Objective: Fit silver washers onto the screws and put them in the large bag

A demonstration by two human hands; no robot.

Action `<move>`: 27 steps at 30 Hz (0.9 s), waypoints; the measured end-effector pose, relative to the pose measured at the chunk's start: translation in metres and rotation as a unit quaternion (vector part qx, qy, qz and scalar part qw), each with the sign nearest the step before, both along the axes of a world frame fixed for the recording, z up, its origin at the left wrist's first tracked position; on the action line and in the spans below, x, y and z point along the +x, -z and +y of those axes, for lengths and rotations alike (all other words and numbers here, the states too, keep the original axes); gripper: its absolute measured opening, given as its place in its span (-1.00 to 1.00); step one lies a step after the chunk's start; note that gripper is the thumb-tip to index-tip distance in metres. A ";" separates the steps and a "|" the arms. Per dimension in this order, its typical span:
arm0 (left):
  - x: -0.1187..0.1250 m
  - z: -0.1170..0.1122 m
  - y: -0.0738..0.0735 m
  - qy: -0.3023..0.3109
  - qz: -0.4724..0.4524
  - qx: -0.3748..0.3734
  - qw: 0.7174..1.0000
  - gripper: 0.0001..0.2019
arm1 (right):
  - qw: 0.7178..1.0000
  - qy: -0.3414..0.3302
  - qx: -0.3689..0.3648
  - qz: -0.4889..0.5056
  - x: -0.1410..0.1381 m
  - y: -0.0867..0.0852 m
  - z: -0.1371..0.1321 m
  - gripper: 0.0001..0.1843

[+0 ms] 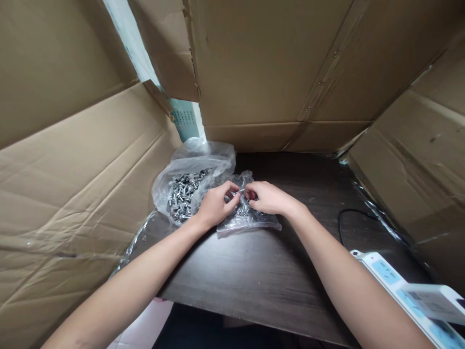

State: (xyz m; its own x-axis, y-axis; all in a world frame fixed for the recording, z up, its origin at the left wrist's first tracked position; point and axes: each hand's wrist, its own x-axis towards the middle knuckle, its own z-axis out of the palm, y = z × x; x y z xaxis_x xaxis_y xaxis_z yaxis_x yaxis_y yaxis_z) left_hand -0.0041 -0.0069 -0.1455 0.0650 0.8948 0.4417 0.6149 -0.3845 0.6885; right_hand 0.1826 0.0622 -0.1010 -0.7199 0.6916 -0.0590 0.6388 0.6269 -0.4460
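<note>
My left hand (pixel 217 202) and my right hand (pixel 266 198) meet over a small clear plastic bag (pixel 250 222) lying on the dark wooden table (pixel 254 276). Both pinch one small silver bolt (pixel 240 192) between their fingertips, just above that bag. To the left of my left hand sits a larger clear bag (pixel 189 182), open at the top and filled with several silver bolts (pixel 183 194). The small bag also seems to hold some metal parts, partly hidden under my fingers.
Cardboard walls stand at the left (pixel 72 160), the back (pixel 290 72) and the right (pixel 417 155) of the table. A white power strip (pixel 403 286) with a black cable (pixel 343 228) lies at the front right corner.
</note>
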 end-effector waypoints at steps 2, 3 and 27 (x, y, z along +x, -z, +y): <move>0.000 0.000 -0.001 -0.003 0.000 -0.001 1.000 -0.90 | 1.000 -0.003 -0.008 0.015 -0.001 0.000 -0.001 -0.88; -0.001 -0.001 -0.001 -0.003 0.000 -0.001 1.000 -0.90 | 1.000 -0.003 -0.012 0.021 -0.001 0.000 -0.002 -0.88; -0.001 -0.002 -0.004 -0.028 0.011 -0.023 0.999 -0.91 | 0.971 -0.018 0.020 0.238 -0.008 -0.005 -0.004 -0.88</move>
State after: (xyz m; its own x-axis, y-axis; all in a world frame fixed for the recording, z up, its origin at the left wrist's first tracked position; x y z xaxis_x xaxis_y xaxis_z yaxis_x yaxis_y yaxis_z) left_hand -0.0048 -0.0092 -0.1416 0.0240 0.9167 0.3988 0.6500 -0.3174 0.6905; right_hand 0.1746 0.0582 -0.0958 -0.6824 0.6607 0.3129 0.3434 0.6676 -0.6606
